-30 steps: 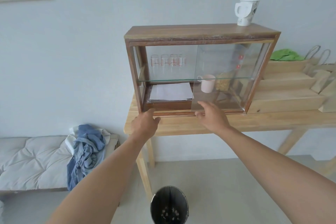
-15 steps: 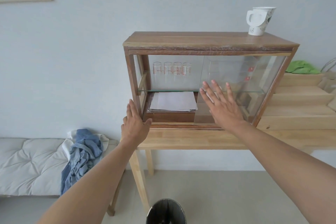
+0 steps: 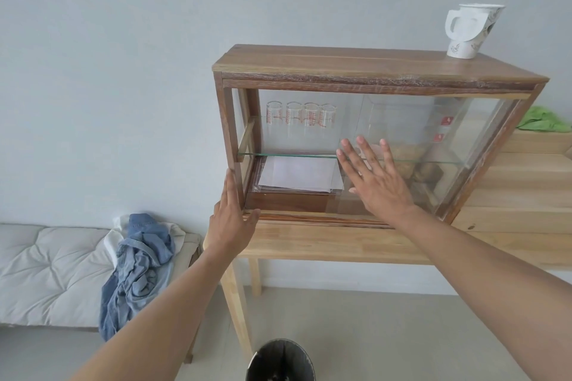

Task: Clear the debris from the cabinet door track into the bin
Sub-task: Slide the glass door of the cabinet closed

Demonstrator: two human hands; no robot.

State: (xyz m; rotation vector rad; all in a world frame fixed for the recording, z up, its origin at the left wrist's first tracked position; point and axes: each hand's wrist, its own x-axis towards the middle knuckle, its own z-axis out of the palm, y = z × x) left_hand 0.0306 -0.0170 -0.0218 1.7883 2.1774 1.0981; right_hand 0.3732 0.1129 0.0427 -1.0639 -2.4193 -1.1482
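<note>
A wooden cabinet (image 3: pixel 356 63) with sliding glass doors stands on a light wooden table (image 3: pixel 325 244). My right hand (image 3: pixel 376 182) lies flat with spread fingers against the glass door (image 3: pixel 433 133), which covers the cabinet's right half. My left hand (image 3: pixel 230 223) rests open against the cabinet's left front post, its thumb at the door track (image 3: pixel 309 217) along the bottom front. I cannot make out debris in the track. A black bin (image 3: pixel 280 360) sits on the floor below, at the bottom edge of the view.
Inside the cabinet are several glasses (image 3: pixel 301 116) on a glass shelf and a stack of papers (image 3: pixel 298 175) below. A white paper cup (image 3: pixel 472 31) stands on top. Wooden steps (image 3: pixel 520 195) and a green cloth (image 3: pixel 546 122) lie right; a cushioned bench (image 3: pixel 46 269) with blue clothing (image 3: pixel 139 269) lies left.
My right hand rose from the bottom edge of the glass door to lie flat on the pane. My left hand moved from the track corner up against the cabinet's left post.
</note>
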